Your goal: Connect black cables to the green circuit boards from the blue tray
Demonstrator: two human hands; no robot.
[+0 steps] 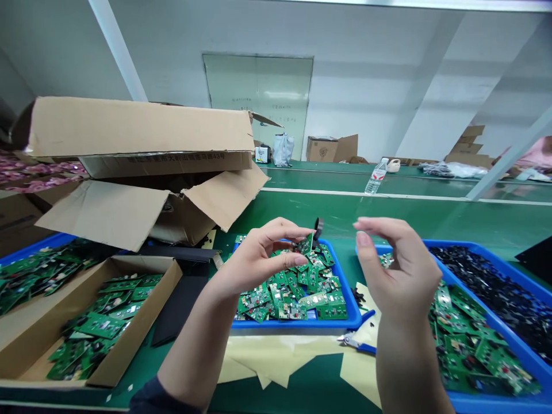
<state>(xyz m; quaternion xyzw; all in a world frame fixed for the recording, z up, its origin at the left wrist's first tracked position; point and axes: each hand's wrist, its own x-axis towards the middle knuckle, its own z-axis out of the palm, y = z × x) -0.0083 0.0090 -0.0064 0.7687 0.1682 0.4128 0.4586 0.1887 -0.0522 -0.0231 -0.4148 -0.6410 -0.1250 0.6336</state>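
Note:
Over the middle blue tray (354,313), my left hand (263,253) pinches a small green circuit board (307,244) between thumb and fingers. A black ring-shaped part (318,229) stands at the board's far edge; whether it is attached cannot be made out. My right hand (399,264) is raised to the right of it, apart from the board, with thumb and fingertips brought together. Anything between those fingertips is too small or hidden to name. Below my left hand, many green circuit boards (293,287) lie heaped in the tray.
Blue-handled cutters (360,344) lie on yellowish paper (259,351). At right, a blue tray (495,322) holds more boards and black parts (487,282). A cardboard box (142,339) with boards stands left, large cartons (142,126) behind it. A water bottle (376,176) stands farther back.

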